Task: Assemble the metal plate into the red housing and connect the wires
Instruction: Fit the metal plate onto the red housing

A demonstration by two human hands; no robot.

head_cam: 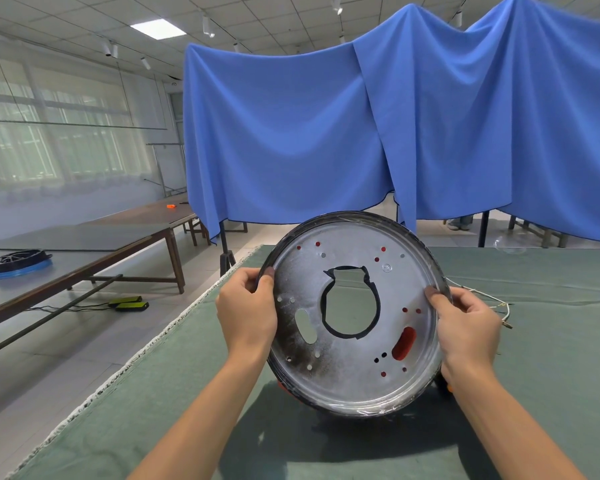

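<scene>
Hands — left (246,306), right (466,323) — grip opposite rims of tilted metal plate (326,368); no readable markings.

The round metal plate (354,341) sat tilted toward the camera, red housing (403,344) peeking through its holes, thin wires (489,299) trailing off right.

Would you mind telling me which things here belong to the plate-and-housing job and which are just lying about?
Part of the job:
- metal plate, gripped by left hand and right hand
- red housing behind it
- wires

Lying about:
- black and blue ring
- yellow-green pads
- blue cloth
</scene>
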